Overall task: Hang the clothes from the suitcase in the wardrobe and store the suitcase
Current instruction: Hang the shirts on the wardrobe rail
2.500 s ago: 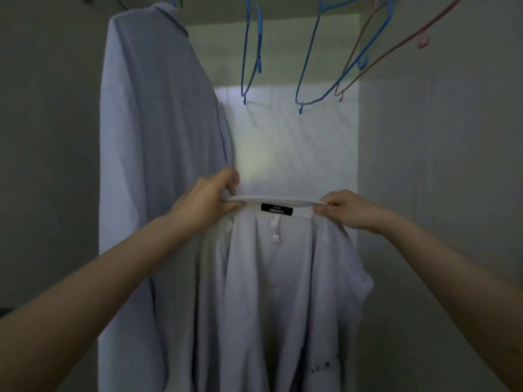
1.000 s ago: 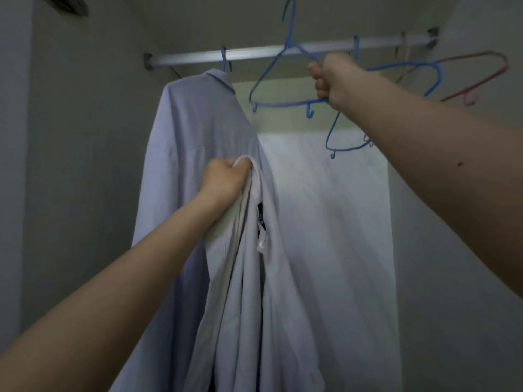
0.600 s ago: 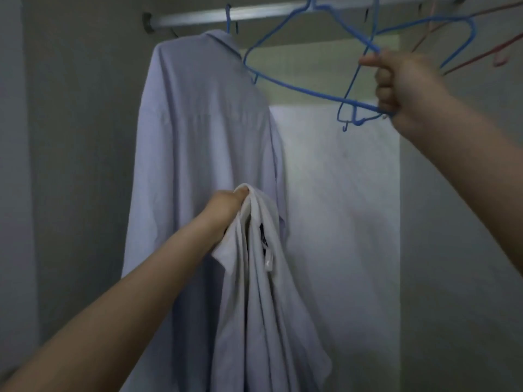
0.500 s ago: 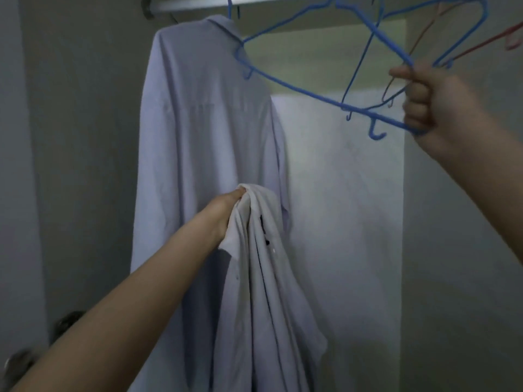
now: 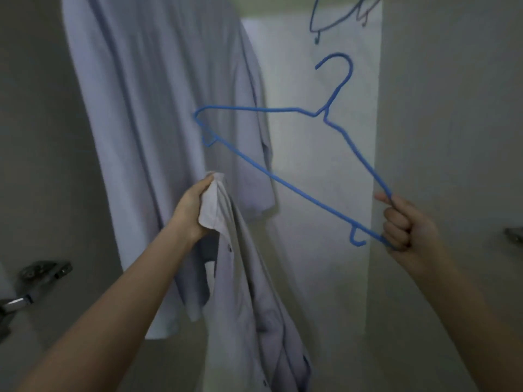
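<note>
At the far left edge, a grey metal door hinge [image 5: 42, 274] sits on the wardrobe's side panel; it plays no part in this step. Next to it hangs a long pale lavender cotton shirt [image 5: 158, 114], already on the rail above the frame and draping well down the cupboard.

Your left hand [image 5: 192, 212] is fisted around the collar of a white button-front shirt [image 5: 243, 301]. The grip is pressed tight on bunched fabric, so the garment falls in a limp folded column just in front of the hung one, its lower end out of view. This is the garment now in hand, held up inside the wardrobe but not yet on anything.

Moving right, a thin blue wire coat hanger [image 5: 285, 154] is off the rail and tilted, hook up, one shoulder end reaching toward the lavender shirt, the other low at your right hand [image 5: 407, 224]. That grip is curled shut around the hanger's lower right corner. More wire hangers [image 5: 334, 18] dangle at the top edge.

You appear to be at the threading step. The next move likely calls for opening the bunched collar, since a closed fist leaves no neck opening; you'll probably need to slide one hanger shoulder into a sleeve side, then the other. The suitcase is not in view, so how much clothing is left cannot be judged.
</note>
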The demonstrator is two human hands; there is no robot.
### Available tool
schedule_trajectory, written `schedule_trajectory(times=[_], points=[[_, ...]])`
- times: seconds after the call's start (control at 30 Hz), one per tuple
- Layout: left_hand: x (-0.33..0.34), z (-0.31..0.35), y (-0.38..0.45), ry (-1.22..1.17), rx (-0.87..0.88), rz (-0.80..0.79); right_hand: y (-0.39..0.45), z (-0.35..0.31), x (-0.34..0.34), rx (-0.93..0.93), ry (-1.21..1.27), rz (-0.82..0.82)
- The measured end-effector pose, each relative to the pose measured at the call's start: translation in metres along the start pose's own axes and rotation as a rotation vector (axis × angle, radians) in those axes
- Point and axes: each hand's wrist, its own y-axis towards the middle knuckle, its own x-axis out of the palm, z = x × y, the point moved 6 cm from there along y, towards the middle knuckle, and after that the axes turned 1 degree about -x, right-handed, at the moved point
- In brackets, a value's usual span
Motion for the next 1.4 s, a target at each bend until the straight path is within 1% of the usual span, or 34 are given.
schedule_trajectory(times=[0.1,0.2,0.3,0.43,0.6,0.7,0.77,0.83,0.93,1.0,1.07,1.1,1.2,1.27,1.4], points=[[-0.010,-0.030,-0.004,0.059,-0.050,0.006,-0.023,0.033,-0.023,0.060,0.029,0.057],[-0.013,-0.044,-0.007,0.091,-0.048,-0.013,-0.046,0.051,-0.050,0.104,0.030,0.118],[-0.016,-0.048,-0.013,0.114,-0.025,-0.031,-0.072,0.068,-0.074,0.125,0.038,0.147],[-0.022,-0.053,-0.014,0.124,-0.021,-0.071,-0.108,0.093,-0.102,0.201,0.073,0.220],[-0.027,-0.052,-0.015,0.110,-0.018,-0.024,-0.137,0.115,-0.125,0.247,0.081,0.291],[-0.019,-0.056,-0.022,0.104,-0.086,-0.022,-0.149,0.124,-0.136,0.267,0.037,0.314],[-0.019,-0.054,-0.024,0.139,-0.084,0.039,-0.155,0.130,-0.141,0.292,0.021,0.318],[-0.020,-0.049,-0.021,0.265,-0.038,0.126,-0.157,0.135,-0.143,0.328,-0.002,0.313],[-0.016,-0.045,-0.017,0.652,0.048,0.241,-0.155,0.141,-0.140,0.344,-0.035,0.265],[-0.001,-0.046,-0.017,0.846,0.105,0.206,-0.149,0.141,-0.135,0.336,-0.058,0.205],[0.012,-0.050,-0.020,0.966,0.079,0.162,-0.144,0.139,-0.129,0.324,-0.124,0.168],[0.015,-0.051,-0.020,0.975,0.053,0.144,-0.142,0.138,-0.126,0.322,-0.191,0.149],[0.031,-0.055,-0.023,0.850,-0.036,0.031,-0.137,0.139,-0.118,0.295,-0.380,0.121],[0.037,-0.052,-0.024,0.862,-0.050,-0.018,-0.138,0.142,-0.116,0.275,-0.344,0.105],[0.041,-0.044,-0.025,0.977,-0.011,-0.065,-0.134,0.140,-0.121,0.254,-0.072,0.145]])
